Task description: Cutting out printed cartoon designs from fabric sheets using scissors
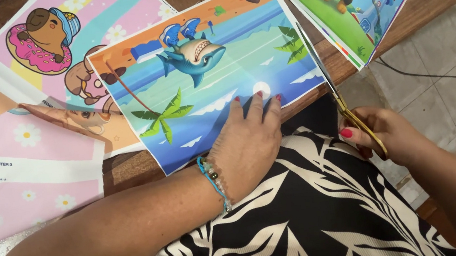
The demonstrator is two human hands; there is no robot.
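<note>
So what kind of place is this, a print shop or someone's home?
Probably a home craft table. Cartoon prints cover a worn wooden table over a tiled floor. The right hand holds scissors, and the left hand presses a print flat.

bright overhead light | glare spot on glossy shark print (261,87) | edges perhaps slightly soft

We noted a dark wooden tabletop (127,172), its right edge running diagonally. Beyond that edge lay pale tiled floor (450,102), crossed by a thin black cable (441,76). Light was even.
</note>
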